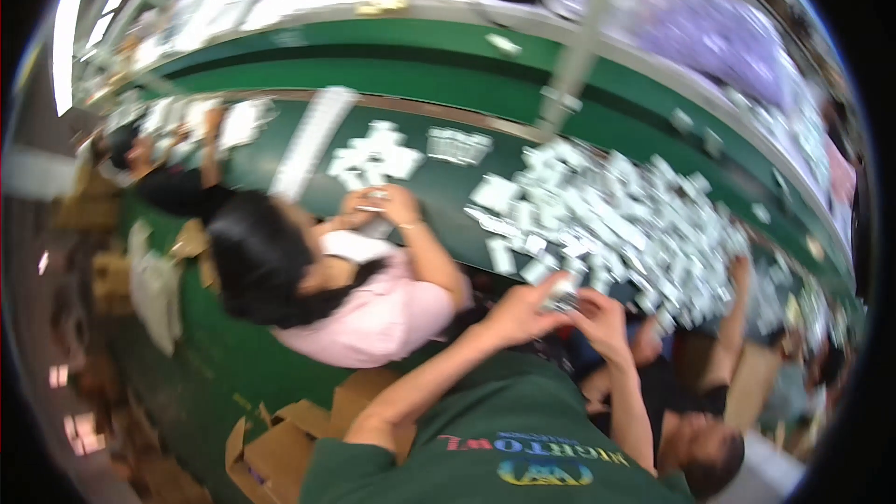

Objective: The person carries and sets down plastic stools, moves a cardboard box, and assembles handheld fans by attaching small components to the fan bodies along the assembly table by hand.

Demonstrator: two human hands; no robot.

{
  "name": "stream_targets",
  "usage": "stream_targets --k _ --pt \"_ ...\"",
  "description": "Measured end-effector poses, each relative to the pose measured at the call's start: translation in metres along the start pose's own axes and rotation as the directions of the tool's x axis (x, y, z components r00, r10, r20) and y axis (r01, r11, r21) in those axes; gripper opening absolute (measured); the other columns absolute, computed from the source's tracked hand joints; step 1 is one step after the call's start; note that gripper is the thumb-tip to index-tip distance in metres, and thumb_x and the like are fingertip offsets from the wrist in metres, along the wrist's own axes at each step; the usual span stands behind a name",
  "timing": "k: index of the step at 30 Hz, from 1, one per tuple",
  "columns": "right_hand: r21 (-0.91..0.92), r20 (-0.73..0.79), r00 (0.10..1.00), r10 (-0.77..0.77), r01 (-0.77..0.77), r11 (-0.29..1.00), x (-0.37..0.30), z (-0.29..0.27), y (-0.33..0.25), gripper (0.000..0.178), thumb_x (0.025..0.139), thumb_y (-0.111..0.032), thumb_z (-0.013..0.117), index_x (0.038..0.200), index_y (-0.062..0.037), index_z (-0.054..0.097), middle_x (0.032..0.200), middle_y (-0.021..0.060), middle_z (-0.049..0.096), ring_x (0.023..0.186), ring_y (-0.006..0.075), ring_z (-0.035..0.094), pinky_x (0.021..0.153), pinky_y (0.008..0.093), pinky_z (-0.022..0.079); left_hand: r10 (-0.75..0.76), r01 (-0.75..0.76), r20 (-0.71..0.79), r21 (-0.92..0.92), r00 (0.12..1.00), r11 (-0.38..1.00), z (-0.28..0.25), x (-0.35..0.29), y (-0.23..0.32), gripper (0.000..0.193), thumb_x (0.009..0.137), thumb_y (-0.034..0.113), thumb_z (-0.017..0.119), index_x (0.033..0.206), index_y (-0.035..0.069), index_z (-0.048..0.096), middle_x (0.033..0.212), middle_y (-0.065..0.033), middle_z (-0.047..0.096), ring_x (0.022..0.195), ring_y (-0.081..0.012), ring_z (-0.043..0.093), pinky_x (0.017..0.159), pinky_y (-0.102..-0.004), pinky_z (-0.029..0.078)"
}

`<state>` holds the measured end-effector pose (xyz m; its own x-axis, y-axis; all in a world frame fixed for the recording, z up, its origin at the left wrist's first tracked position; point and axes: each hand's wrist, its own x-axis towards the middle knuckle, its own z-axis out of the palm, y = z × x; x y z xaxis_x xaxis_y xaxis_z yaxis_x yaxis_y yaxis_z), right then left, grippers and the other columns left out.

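Observation:
My left hand (523,314) and my right hand (602,321) are raised together at the near edge of the green work table. Between their fingers is a small whitish item (562,295), blurred, whose kind I cannot make out. Both hands' fingers are closed around it. Just beyond them spreads a large heap of small white and silver packets (616,215), some reaching the table edge close to my fingers.
At my left a person in pink (373,317) handles a small item beside a white pile (378,154). Another person (695,429) at my right reaches into the heap. An open cardboard box (289,443) stands on the floor. A green raised shelf (373,47) runs behind.

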<state>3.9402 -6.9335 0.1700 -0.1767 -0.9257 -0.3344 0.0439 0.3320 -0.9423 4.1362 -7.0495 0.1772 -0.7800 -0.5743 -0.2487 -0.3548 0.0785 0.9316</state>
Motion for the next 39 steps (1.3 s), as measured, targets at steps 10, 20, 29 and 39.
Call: stream_targets --k 10,20,29,39 --pt "0.034 -0.050 0.985 0.162 -0.161 0.986 -0.004 -0.002 -0.007 0.033 0.092 -0.005 0.077 0.122 0.0061 0.067 0.102 0.0088 0.072 0.088 0.0124 0.070 0.076 0.0265 0.057 -0.049 0.053 0.021 -0.359 0.999 0.932 0.002 0.004 0.004 0.076 0.091 0.008 0.080 0.156 0.012 0.043 0.111 -0.0085 0.071 0.097 -0.0107 0.065 0.083 -0.0292 0.055" --pt "0.386 -0.169 0.985 0.042 0.027 0.922 -0.008 0.011 0.026 0.035 0.098 -0.009 0.073 0.129 0.0042 0.066 0.107 0.0102 0.072 0.083 0.0194 0.072 0.077 0.0312 0.060 -0.053 0.059 0.033 -0.756 0.998 0.652 0.008 0.013 -0.010 0.074 0.093 0.003 0.076 0.157 0.008 0.041 0.125 -0.0037 0.061 0.111 -0.0125 0.061 0.096 -0.0296 0.051" --pt "0.572 -0.047 0.999 0.018 0.012 0.820 -0.014 0.027 0.035 0.028 0.090 0.000 0.079 0.117 0.0056 0.073 0.102 0.0061 0.067 0.094 0.0149 0.066 0.082 0.0274 0.055 -0.061 0.317 0.316 -0.886 0.947 0.339 -0.006 -0.009 -0.020 0.079 0.097 0.017 0.074 0.161 0.010 0.027 0.122 -0.0192 0.068 0.101 -0.0326 0.074 0.087 -0.0465 0.064" --pt "0.388 -0.406 0.912 0.054 0.119 0.914 -0.016 0.032 0.035 0.012 0.097 0.001 0.070 0.108 0.0040 0.074 0.100 0.0051 0.068 0.079 0.0102 0.065 0.068 0.0233 0.054 -0.173 0.234 0.161 -0.750 0.972 0.618 0.008 -0.001 -0.013 0.069 0.098 0.003 0.069 0.157 0.009 0.034 0.118 -0.0154 0.067 0.095 -0.0243 0.074 0.083 -0.0396 0.064"
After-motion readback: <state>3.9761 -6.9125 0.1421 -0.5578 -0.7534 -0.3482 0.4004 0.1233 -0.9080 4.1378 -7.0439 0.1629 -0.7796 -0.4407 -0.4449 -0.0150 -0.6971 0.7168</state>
